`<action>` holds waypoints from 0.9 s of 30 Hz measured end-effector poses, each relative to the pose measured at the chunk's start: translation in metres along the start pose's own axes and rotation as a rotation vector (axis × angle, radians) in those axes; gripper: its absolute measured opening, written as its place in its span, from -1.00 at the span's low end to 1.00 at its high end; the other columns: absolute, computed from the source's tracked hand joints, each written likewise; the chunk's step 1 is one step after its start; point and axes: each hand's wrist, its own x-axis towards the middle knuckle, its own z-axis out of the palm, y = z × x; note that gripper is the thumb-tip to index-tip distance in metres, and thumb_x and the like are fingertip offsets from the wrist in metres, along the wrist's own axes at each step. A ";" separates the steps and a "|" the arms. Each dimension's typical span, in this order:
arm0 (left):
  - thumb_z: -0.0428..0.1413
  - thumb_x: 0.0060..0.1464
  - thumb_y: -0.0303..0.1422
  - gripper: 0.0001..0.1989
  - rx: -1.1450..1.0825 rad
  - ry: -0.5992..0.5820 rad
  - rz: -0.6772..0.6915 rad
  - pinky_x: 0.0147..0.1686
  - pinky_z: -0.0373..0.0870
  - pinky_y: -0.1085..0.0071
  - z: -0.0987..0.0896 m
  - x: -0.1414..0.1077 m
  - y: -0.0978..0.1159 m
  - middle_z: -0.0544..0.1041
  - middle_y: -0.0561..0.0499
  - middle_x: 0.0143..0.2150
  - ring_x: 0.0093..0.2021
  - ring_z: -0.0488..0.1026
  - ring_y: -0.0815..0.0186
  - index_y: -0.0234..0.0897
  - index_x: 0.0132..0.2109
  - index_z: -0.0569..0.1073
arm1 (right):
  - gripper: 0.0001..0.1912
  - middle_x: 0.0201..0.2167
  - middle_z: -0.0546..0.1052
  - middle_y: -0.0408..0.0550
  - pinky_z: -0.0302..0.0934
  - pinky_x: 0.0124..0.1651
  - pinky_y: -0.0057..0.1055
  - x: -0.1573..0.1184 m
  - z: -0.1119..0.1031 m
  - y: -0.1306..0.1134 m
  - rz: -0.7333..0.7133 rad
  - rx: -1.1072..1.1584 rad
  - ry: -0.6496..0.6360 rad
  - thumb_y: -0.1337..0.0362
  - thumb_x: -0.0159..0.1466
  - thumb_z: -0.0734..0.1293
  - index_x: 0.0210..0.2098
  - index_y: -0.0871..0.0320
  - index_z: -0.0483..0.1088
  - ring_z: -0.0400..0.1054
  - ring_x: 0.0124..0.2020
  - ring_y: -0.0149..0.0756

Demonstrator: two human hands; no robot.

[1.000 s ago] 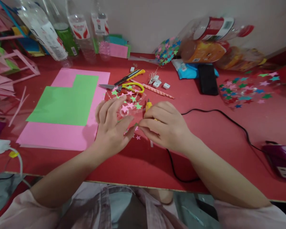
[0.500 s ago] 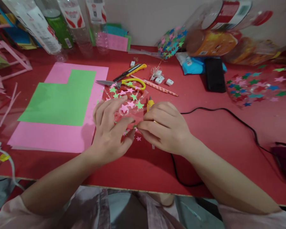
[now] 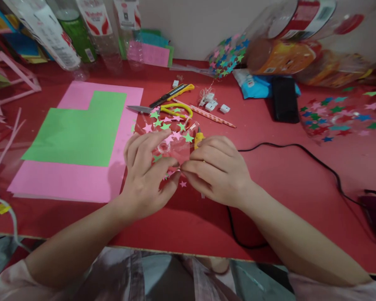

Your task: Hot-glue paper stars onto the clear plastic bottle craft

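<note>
My left hand (image 3: 147,171) curves over a clear plastic piece (image 3: 163,147) dotted with pink and green paper stars. Its thumb and index fingertips come together at the tips of my right hand (image 3: 217,169), whose fingers are closed in a pinch. Whatever sits between the fingertips is too small and covered to make out. A yellow glue gun (image 3: 199,138) lies partly hidden behind my right hand. One loose pink star (image 3: 183,184) rests on the table just below the fingertips.
Yellow-handled scissors (image 3: 175,109), a cutter knife (image 3: 172,95), a patterned pencil (image 3: 207,113) and small white pieces (image 3: 210,103) lie beyond my hands. Green paper (image 3: 78,133) covers pink sheets (image 3: 65,179) at left. A black cord (image 3: 288,144), phone (image 3: 284,99) and star-covered plastic (image 3: 341,117) occupy the right.
My left thumb and index finger have closed in until they meet the right fingertips. The star-dotted plastic piece has shifted slightly right.
</note>
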 end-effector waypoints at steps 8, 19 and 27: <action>0.15 0.00 -0.43 -0.87 -0.010 -0.018 -0.023 0.21 0.11 -0.15 -0.001 0.001 0.000 0.32 -0.07 0.23 0.21 0.26 -0.03 -0.11 -0.27 0.43 | -0.87 -0.40 0.43 -0.11 0.15 -0.18 -0.32 0.003 0.001 -0.004 0.078 0.028 0.012 0.31 0.31 0.23 -0.35 0.10 0.40 0.25 -0.30 -0.31; 0.07 0.06 -0.44 -0.92 -0.027 -0.045 -0.027 0.23 0.08 -0.16 -0.002 0.002 0.000 0.27 -0.05 0.26 0.22 0.24 0.02 -0.15 -0.28 0.36 | -0.87 -0.44 0.42 -0.12 0.15 -0.18 -0.31 0.003 0.004 -0.008 0.086 0.036 0.016 0.34 0.30 0.22 -0.36 0.12 0.37 0.24 -0.33 -0.31; 0.00 0.14 -0.43 -0.94 -0.035 -0.055 -0.050 0.24 0.09 -0.10 0.000 0.001 0.001 0.31 -0.13 0.21 0.22 0.24 0.06 -0.18 -0.25 0.34 | -0.92 -0.39 0.45 -0.12 0.18 -0.17 -0.30 0.003 0.002 -0.007 0.111 0.086 0.018 0.35 0.28 0.25 -0.31 0.11 0.38 0.30 -0.29 -0.32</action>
